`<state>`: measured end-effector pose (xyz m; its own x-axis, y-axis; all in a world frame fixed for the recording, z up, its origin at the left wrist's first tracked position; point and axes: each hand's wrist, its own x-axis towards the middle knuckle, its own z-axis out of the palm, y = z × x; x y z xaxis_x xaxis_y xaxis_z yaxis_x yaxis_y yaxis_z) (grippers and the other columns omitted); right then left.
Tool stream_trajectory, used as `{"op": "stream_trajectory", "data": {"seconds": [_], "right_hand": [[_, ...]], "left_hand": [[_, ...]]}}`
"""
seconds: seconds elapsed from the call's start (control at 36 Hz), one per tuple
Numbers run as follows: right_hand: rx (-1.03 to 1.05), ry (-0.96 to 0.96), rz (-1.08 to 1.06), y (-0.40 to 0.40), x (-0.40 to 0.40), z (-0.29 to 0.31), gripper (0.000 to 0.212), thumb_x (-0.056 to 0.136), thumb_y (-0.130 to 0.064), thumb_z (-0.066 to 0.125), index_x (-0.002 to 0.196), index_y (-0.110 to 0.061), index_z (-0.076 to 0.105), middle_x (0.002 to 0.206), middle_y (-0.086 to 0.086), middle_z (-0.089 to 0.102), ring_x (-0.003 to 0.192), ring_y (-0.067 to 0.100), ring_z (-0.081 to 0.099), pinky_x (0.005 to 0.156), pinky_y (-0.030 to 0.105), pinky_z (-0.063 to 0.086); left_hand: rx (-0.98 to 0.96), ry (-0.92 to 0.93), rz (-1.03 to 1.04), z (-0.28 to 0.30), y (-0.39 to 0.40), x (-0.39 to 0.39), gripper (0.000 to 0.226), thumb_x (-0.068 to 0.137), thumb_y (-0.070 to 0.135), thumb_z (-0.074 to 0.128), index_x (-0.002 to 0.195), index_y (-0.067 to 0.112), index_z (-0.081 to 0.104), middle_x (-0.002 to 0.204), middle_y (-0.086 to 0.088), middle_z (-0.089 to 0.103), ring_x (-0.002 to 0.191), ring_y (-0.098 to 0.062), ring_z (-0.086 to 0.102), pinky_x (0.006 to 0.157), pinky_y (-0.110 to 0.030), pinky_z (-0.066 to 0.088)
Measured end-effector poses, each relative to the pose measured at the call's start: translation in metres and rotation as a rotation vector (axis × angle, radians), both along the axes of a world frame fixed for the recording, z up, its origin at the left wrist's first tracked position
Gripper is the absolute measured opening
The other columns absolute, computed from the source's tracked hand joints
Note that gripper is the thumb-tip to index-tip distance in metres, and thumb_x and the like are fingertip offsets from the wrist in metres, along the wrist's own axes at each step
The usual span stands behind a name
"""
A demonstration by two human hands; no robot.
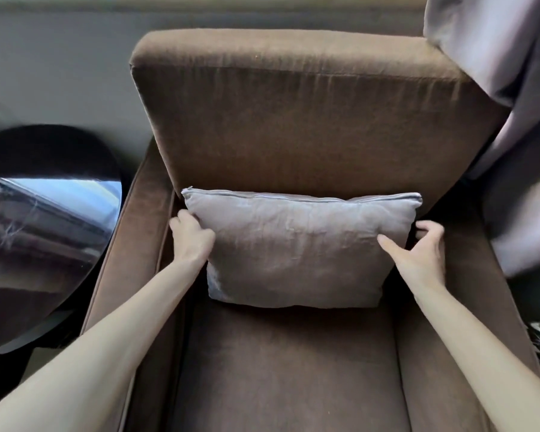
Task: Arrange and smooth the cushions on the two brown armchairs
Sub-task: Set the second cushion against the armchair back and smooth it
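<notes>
Cushion, grey-mauve, zip edge up, stands on brown armchair seat, leaning against the backrest. Left hand grips cushion's left edge, fingers curled behind it. Right hand spread at the right edge, thumb on the front face, fingers curved just past the side, not clamped. Glossy black round table beside left armrest; grey curtain at right.

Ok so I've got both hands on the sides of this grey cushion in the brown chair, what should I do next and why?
Probably smooth the front. The grey cushion already leans upright against the armchair backrest, roughly centred, but its face looks creased. The left hand and right hand are at its sides.
</notes>
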<state>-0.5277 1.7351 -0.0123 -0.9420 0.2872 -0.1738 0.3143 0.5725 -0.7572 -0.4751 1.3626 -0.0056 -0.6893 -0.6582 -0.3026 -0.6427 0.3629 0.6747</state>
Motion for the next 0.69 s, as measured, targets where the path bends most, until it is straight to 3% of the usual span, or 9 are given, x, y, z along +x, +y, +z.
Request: {"op": "stream_trajectory", "data": {"seconds": [0.08,0.14,0.19,0.25,0.31,0.39,0.5,0.56,0.69], "right_hand": [[0.311,0.387,0.236,-0.01,-0.015,0.026,0.053,0.076,-0.021,0.085,0.119,-0.005,0.06,0.125,0.019,0.058,0.119,0.039,0.052,0.102,0.038,0.039],[0.347,0.416,0.463,-0.024,-0.031,0.045,0.043,0.079,-0.021,0.084,0.115,-0.007,0.066,0.121,0.012,0.064,0.116,0.034,0.057,0.098,0.031,0.038],[0.343,0.255,0.685,-0.046,-0.048,0.057,0.055,0.081,-0.032,0.085,0.127,-0.01,0.065,0.129,0.009,0.065,0.124,0.029,0.056,0.103,0.03,0.037],[0.382,0.031,0.846,-0.069,-0.062,0.061,0.083,0.079,-0.047,0.085,0.145,-0.01,0.052,0.146,0.011,0.057,0.137,0.028,0.05,0.113,0.034,0.035],[0.499,-0.155,0.921,-0.085,-0.07,0.057,0.105,0.075,-0.06,0.082,0.156,-0.01,0.037,0.157,0.012,0.046,0.145,0.03,0.043,0.118,0.04,0.034],[0.719,-0.266,0.9,-0.09,-0.072,0.042,0.1,0.075,-0.069,0.075,0.152,-0.015,0.04,0.15,0.011,0.054,0.139,0.032,0.05,0.112,0.042,0.036],[0.758,-0.187,0.847,-0.09,-0.063,0.028,0.047,0.081,-0.062,0.074,0.108,-0.025,0.06,0.121,0.004,0.071,0.119,0.029,0.062,0.095,0.041,0.037],[0.779,-0.132,0.79,-0.091,-0.057,0.026,0.039,0.085,-0.057,0.073,0.082,-0.027,0.049,0.106,0.003,0.073,0.11,0.028,0.065,0.085,0.039,0.031],[0.842,0.161,0.655,-0.085,-0.06,0.027,0.025,0.083,-0.019,0.068,0.078,-0.024,0.044,0.092,0.004,0.072,0.1,0.03,0.066,0.077,0.038,0.022]], "left_hand": [[-0.279,0.257,-0.073,0.032,0.005,-0.024,0.053,0.083,0.009,0.064,0.134,0.008,0.05,0.136,-0.018,0.046,0.127,-0.033,0.042,0.1,-0.029,0.035],[-0.388,0.337,-0.322,0.05,0.012,-0.046,0.051,0.087,0.034,0.073,0.131,0.013,0.059,0.134,-0.011,0.058,0.13,-0.028,0.047,0.109,-0.036,0.038],[-0.344,0.259,-0.658,0.06,0.024,-0.066,0.061,0.081,0.053,0.075,0.13,0.017,0.064,0.134,-0.005,0.064,0.131,-0.023,0.052,0.111,-0.043,0.041],[-0.291,0.058,-0.887,0.06,0.041,-0.076,0.084,0.073,0.062,0.079,0.141,0.02,0.055,0.149,-0.003,0.052,0.142,-0.023,0.041,0.115,-0.045,0.038],[-0.346,-0.12,-0.996,0.049,0.054,-0.08,0.105,0.066,0.064,0.082,0.152,0.021,0.039,0.16,-0.002,0.034,0.148,-0.024,0.03,0.119,-0.045,0.032],[-0.496,-0.284,-1.012,0.026,0.06,-0.075,0.11,0.066,0.067,0.079,0.155,0.023,0.031,0.161,0.0,0.033,0.146,-0.025,0.034,0.116,-0.043,0.028],[-0.637,-0.238,-0.949,0.011,0.063,-0.066,0.069,0.074,0.059,0.076,0.128,0.022,0.055,0.134,-0.001,0.061,0.129,-0.025,0.05,0.097,-0.041,0.035],[-0.691,-0.166,-0.906,0.013,0.065,-0.065,0.044,0.078,0.048,0.076,0.109,0.021,0.06,0.121,0.0,0.067,0.122,-0.024,0.056,0.085,-0.039,0.033],[-0.809,0.098,-0.831,0.027,0.059,-0.068,0.006,0.079,0.019,0.06,0.083,0.021,0.056,0.093,-0.002,0.069,0.095,-0.027,0.064,0.077,-0.038,0.03]]}}
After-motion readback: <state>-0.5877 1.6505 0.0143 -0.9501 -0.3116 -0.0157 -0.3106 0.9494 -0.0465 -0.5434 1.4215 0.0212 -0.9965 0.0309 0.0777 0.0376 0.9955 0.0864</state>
